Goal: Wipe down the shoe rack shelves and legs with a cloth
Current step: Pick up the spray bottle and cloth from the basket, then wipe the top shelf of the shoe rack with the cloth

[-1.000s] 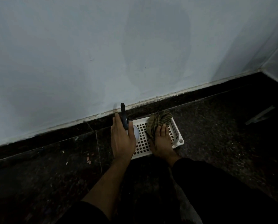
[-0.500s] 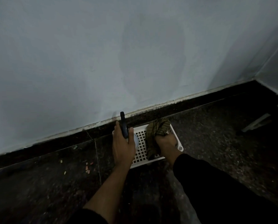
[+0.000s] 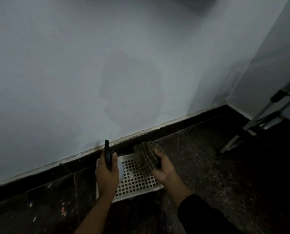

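Observation:
A white perforated plastic shelf panel (image 3: 137,181) lies flat on the dark floor against the skirting. My right hand (image 3: 162,168) grips a bunched olive striped cloth (image 3: 146,156) just above the panel's far right part. My left hand (image 3: 107,174) holds a spray bottle with a dark trigger head (image 3: 107,154) over the panel's left end; its pale body (image 3: 121,169) shows beside my palm. The metal frame of a rack (image 3: 265,119) stands at the right edge, partly cut off.
A pale wall (image 3: 107,65) rises directly behind the panel and meets a side wall in the corner at right. Small scraps of debris (image 3: 64,210) lie on the dark stone floor (image 3: 208,166) to the left.
My right hand has lifted the cloth off the panel and turned it upward. The view has tilted, bringing the rack frame at right further into sight. The left hand keeps its hold.

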